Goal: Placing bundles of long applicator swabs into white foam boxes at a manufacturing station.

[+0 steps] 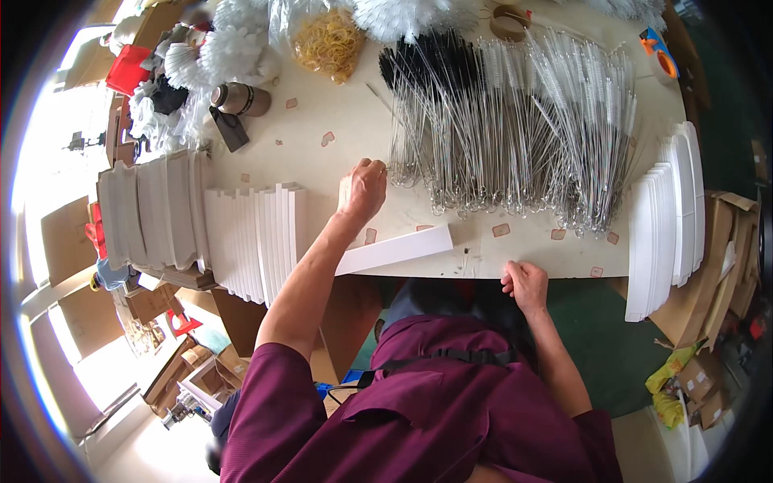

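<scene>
Although I cannot tell whether the curled left hand [365,191] or right hand [527,285] pinches anything, picking wire brushes [515,133], at the left's two o'clock, seems the step, needing careful pinching next.

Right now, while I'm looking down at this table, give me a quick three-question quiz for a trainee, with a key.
1. Multiple choice: which hand is nearer the wire brushes? A) the right B) the left
2. True or false: the right hand is apart from the lone white box.
3. Fill in: the rubber bands are coloured ___.

Key:
1. B, the left hand
2. True
3. yellow
</scene>
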The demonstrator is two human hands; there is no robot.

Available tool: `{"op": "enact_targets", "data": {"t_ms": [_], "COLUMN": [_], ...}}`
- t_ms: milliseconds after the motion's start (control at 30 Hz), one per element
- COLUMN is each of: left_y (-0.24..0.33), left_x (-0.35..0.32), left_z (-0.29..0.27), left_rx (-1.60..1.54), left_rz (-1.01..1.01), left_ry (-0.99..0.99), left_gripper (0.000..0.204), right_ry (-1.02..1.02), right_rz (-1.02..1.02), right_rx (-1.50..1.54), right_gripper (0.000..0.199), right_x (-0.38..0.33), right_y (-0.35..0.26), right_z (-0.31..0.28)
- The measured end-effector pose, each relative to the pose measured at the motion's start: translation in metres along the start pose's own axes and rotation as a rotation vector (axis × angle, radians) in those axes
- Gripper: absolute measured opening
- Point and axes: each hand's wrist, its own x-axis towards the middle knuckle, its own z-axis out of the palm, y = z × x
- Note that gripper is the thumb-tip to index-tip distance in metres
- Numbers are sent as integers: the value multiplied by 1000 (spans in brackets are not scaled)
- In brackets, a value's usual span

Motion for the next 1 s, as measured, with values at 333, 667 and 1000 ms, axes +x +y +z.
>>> {"op": "enact_targets", "data": {"t_ms": [333, 667, 1000], "left_y": [45, 104, 110], "left_x": [2, 4, -42], "left_z": [-46, -80, -106], "left_rx": [-547, -638, -1004], "left_rz": [-120, -108, -86], "left_ry": [184, 234, 273], "left_gripper": [12, 15, 11], "right_ry": [-110, -685, -573], "right_rz": [22, -357, -109], "right_rx": [-14, 206, 523], "right_gripper": [30, 49, 70], "right_x": [-4, 91, 133], "right_y": [-18, -170, -187], "right_z": [3, 150, 152]}}
